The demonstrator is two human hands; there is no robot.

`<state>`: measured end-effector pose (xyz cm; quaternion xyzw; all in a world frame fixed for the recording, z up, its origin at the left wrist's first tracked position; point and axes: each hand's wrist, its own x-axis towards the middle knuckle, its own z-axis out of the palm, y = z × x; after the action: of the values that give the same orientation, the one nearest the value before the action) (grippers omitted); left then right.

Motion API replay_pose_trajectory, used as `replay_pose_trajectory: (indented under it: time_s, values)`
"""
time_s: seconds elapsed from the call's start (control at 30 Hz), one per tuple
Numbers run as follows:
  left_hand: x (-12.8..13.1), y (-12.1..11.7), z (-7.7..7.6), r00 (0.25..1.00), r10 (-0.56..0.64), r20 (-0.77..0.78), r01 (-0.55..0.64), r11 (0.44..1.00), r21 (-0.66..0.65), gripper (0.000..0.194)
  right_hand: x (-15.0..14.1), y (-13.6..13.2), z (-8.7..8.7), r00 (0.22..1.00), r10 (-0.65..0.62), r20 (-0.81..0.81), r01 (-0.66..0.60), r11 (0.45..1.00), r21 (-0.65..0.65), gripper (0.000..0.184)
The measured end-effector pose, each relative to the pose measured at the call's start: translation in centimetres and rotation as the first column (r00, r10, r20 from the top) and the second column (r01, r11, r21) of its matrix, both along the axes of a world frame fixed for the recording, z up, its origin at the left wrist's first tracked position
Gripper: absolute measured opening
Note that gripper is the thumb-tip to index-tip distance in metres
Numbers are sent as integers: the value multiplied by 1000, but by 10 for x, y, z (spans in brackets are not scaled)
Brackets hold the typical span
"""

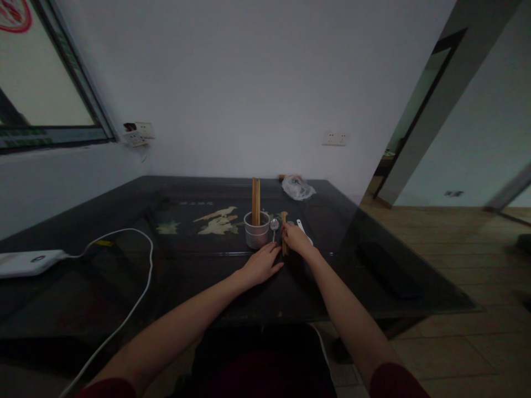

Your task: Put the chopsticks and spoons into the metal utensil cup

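Observation:
My right hand (296, 239) is closed around a wooden spoon (284, 219) that lies on the dark glass table (186, 276), its bowl pointing away from me. My left hand (262, 265) rests flat on the table just left of it, fingers stretched out and holding nothing. A white perforated cup (256, 230) with wooden chopsticks (256, 200) standing in it is just beyond my left hand. A metal spoon (274, 225) lies between the cup and the wooden spoon. A white spoon (302, 229) lies to the right of my right hand.
A crumpled clear plastic bag (297, 188) lies at the table's far edge. A white power bank (27, 263) with a white cable (141, 265) sits at the left. A dark flat object (388, 271) lies on the right side. Wall close behind, open floor to the right.

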<state>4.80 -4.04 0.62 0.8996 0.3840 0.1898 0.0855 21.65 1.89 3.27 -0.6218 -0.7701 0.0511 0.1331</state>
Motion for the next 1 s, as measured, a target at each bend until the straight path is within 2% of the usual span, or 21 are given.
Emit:
replay_pose_trajectory:
  time_s: [0.37, 0.53, 0.8, 1.0]
  values:
    - [0, -1, 1, 1000, 3, -9, -4, 999, -46, 48, -3, -7, 7, 994, -100, 34, 100, 995, 2, 24]
    - [1, -2, 2, 1000, 7, -8, -7, 998, -69, 47, -7, -7, 3, 983, -172, 66, 165, 981, 101, 25]
    - [2, -2, 1, 999, -9, 31, 11, 997, -77, 46, -18, -5, -7, 977, -191, 92, 178, 976, 128, 36]
    - [1, 0, -3, 998, -25, 62, 29, 998, -63, 45, -23, -5, -9, 973, -209, 99, 195, 971, 135, 30]
